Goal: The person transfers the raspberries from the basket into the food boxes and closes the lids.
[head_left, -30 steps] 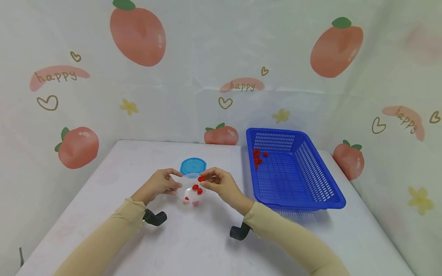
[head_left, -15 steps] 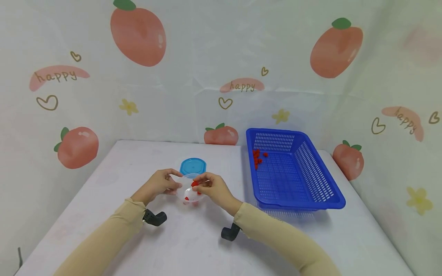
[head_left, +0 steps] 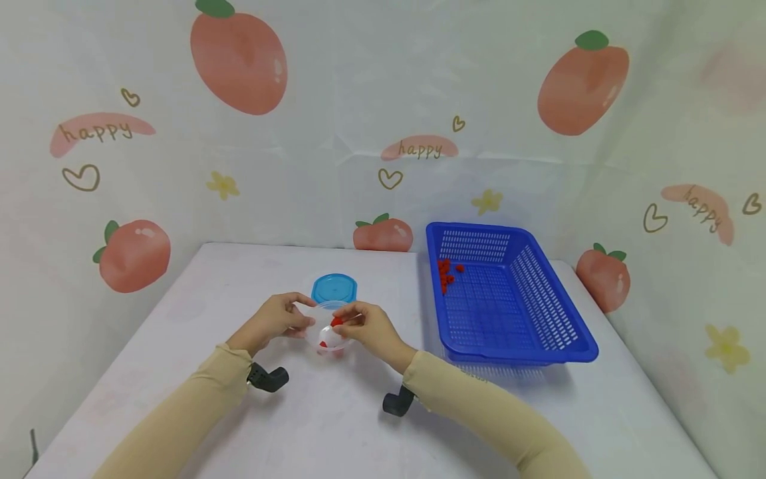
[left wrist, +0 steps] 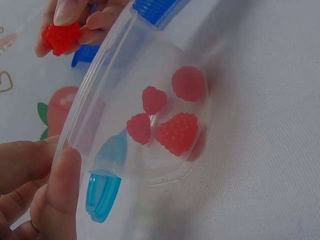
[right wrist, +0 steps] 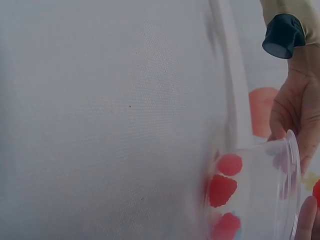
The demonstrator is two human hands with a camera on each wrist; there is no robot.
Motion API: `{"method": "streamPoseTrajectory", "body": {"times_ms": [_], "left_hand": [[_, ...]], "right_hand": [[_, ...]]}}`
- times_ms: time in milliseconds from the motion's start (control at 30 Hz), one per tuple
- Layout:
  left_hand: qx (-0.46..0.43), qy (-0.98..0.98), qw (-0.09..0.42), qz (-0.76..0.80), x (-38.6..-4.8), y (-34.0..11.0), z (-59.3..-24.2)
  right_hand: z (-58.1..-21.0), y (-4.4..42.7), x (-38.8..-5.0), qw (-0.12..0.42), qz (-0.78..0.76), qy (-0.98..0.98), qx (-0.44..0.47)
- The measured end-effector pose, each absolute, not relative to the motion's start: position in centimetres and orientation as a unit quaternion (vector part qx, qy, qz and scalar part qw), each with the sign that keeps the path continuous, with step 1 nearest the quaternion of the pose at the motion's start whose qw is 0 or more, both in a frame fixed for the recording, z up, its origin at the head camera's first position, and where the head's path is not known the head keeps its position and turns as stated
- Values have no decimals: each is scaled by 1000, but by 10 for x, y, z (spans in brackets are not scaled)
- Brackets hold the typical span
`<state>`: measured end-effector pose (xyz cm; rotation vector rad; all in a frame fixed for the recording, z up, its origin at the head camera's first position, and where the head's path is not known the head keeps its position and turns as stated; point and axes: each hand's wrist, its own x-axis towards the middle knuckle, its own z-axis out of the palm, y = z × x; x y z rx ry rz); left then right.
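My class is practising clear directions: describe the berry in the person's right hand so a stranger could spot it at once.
Left of the big blue basket, find the clear bowl gripped by the left hand. At its open top is the right hand, pinching a red berry. Unlike the other berries, which lie in bowl or basket, this one is held.

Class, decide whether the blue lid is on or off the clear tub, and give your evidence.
Off. The blue lid lies on the table beyond the clear tub, whose top is uncovered, with red berries visible inside.
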<state>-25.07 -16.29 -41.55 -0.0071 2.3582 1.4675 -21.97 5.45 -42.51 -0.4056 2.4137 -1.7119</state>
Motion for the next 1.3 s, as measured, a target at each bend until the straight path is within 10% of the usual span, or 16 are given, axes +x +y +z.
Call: {"method": "streamPoseTrajectory", "body": {"times_ms": [1300], "left_hand": [[-9,838,179,516,-253,-162,-419]], "right_hand": [[-429,57,-220,85,-601,780,-154]]}}
